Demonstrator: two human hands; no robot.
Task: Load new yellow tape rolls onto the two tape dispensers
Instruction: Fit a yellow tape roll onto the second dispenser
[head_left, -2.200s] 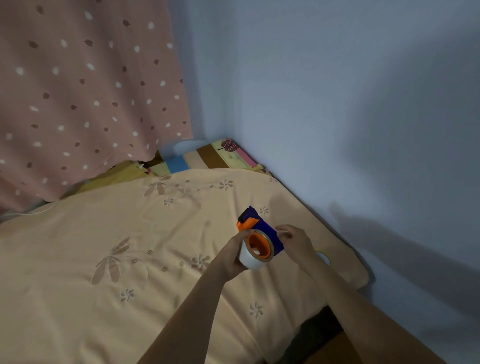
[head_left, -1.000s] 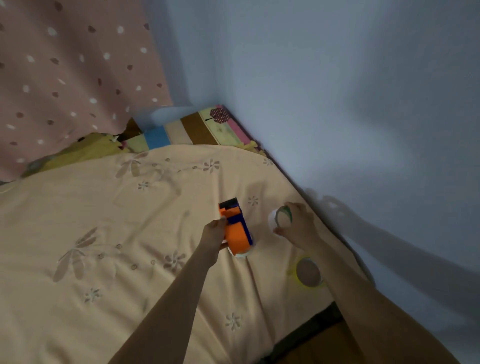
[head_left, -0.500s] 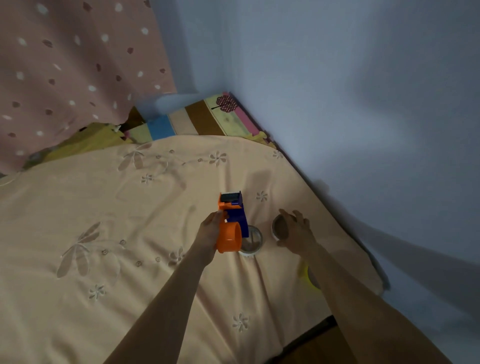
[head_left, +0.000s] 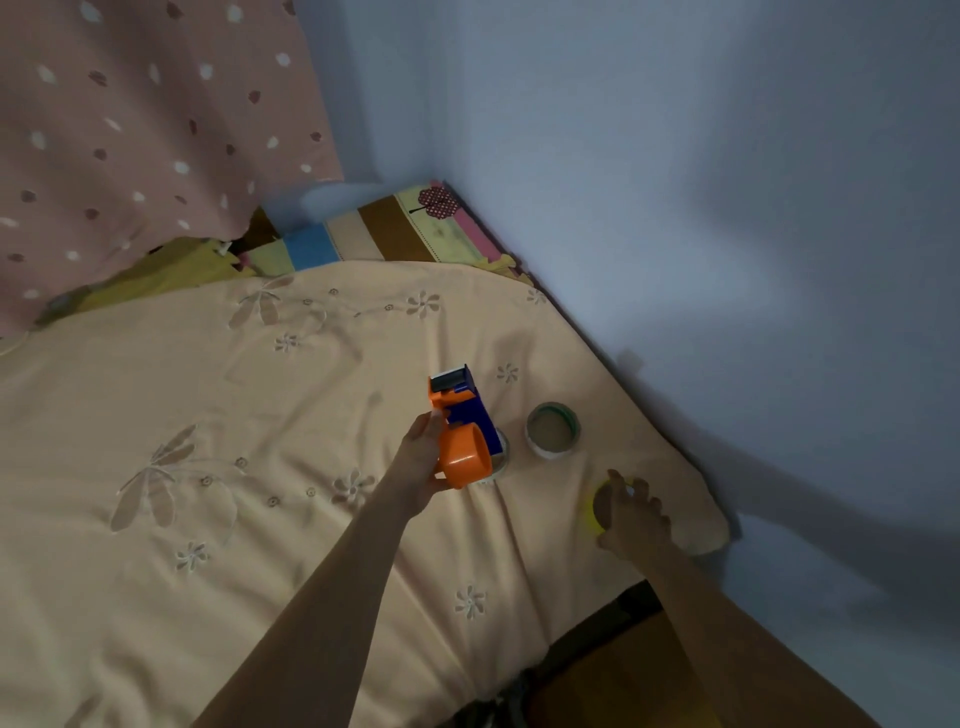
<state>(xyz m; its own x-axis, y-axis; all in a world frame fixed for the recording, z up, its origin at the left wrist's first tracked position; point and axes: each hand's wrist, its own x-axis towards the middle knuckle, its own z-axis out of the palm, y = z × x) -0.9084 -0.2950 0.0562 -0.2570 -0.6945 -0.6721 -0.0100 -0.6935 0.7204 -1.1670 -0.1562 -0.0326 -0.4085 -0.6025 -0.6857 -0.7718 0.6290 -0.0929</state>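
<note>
Left hand (head_left: 423, 462) grips the orange and blue tape dispenser (head_left: 462, 431), held just above the bedspread (head_left: 208, 467). A whitish roll (head_left: 501, 457) peeks out behind it, a green-rimmed roll (head_left: 553, 430) lies beside. Right hand (head_left: 631, 514), fingers spread and relaxed, reaches over the yellow tape roll (head_left: 595, 512) near the bed edge.

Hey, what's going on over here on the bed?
A person is refilling a tape dispenser. The left hand grips the orange and blue tape dispenser above the bedspread, its spool empty. The right hand reaches over a yellow tape roll near the bed's edge; whether it grips it is unclear. A pale roll lies beside the dispenser, and another peeks out from behind it.
</note>
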